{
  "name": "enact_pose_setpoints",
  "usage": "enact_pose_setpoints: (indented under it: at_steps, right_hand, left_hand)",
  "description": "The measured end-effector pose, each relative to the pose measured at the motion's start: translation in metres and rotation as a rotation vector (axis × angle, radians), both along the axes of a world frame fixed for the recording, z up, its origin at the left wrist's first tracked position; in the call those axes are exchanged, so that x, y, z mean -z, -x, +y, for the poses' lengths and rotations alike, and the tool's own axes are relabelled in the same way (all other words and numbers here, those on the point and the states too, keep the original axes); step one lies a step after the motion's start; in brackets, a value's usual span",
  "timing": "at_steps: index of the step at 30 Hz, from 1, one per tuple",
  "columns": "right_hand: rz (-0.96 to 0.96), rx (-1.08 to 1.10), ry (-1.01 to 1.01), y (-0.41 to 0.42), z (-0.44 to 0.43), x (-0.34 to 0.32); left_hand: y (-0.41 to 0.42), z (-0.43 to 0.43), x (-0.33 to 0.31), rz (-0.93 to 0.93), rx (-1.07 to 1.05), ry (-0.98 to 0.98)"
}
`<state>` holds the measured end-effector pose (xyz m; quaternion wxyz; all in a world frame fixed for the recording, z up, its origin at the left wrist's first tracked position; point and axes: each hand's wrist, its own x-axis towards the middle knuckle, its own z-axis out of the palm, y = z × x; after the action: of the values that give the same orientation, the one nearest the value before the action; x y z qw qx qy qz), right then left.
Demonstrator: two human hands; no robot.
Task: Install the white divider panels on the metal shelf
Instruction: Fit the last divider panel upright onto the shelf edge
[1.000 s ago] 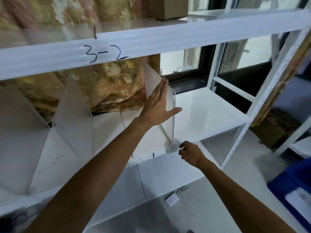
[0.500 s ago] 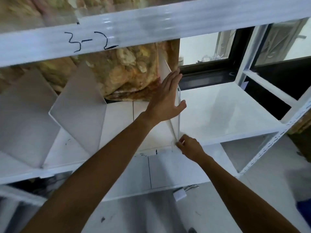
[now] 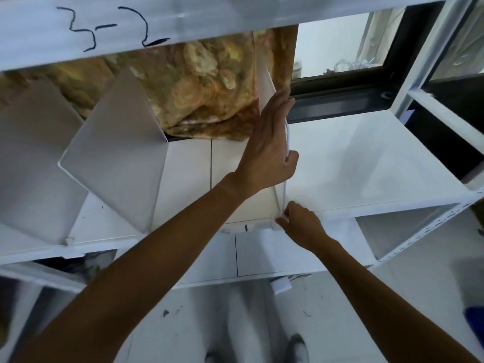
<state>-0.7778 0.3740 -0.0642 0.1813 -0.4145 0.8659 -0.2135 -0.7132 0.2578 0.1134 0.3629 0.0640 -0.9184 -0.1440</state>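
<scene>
A white divider panel (image 3: 264, 82) stands upright on the white metal shelf (image 3: 366, 158), seen almost edge-on. My left hand (image 3: 269, 148) lies flat against its left face, thumb hooked over the front edge. My right hand (image 3: 301, 224) pinches the panel's bottom front corner at the shelf's front lip. Two more white dividers stand further left: one (image 3: 115, 155) near the middle, another (image 3: 34, 158) at the far left.
The upper shelf beam (image 3: 183, 19), marked "3-2", crosses the top. A patterned brown cloth (image 3: 204, 87) hangs behind the shelf, with a dark window frame (image 3: 353, 98) to its right. A lower shelf (image 3: 275, 255) sits below. A small white piece (image 3: 281, 284) lies on the floor.
My view has dropped and moved closer. My right hand rose from below the shelf lip to the panel's bottom corner. My left hand stayed pressed on the panel, thumb now over its edge.
</scene>
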Motion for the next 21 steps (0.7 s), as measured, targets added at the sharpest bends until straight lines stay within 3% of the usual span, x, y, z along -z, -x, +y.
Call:
enact_pose_setpoints:
  at_steps: [14, 18, 21]
  right_hand:
    - [0.024, -0.002, 0.052, -0.007, -0.004, 0.005]
    - [0.021, -0.017, 0.051, -0.009, -0.006, 0.005]
    - [0.012, -0.020, 0.041, -0.008, -0.006, 0.003]
  left_hand:
    - [-0.008, -0.014, 0.001, 0.018, 0.090, -0.046]
    - [-0.008, -0.004, 0.012, -0.042, -0.071, -0.319]
    - [-0.003, 0.001, 0.023, -0.250, -0.098, -0.539]
